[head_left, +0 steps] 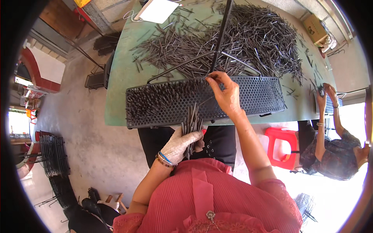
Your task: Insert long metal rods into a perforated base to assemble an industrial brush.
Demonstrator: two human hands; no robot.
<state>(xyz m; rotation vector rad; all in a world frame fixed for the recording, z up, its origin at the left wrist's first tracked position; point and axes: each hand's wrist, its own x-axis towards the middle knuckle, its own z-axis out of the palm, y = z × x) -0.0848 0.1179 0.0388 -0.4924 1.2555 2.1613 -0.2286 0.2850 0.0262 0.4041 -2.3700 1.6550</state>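
Note:
A black perforated tray (248, 97) with a wire handle frame lies along the near edge of the green table (120, 93). Many thin dark rods (155, 97) stand upright in the holes of its left and middle part; the right part shows bare holes. My left hand (178, 145), in a whitish glove, is closed round an upright bundle of the same thin rods (191, 120), just in front of the tray. My bare right hand (225, 93) is above the tray's middle, thumb and forefinger pinched near its far rim. What sits between those fingertips is too small to make out.
A large heap of loose rods (260, 39) covers the table's far side. A white box-like object (157, 11) lies far left. At right a co-worker (330, 147) handles another tray, near a red stool (280, 147). Black racks (54, 155) stand on the floor at left.

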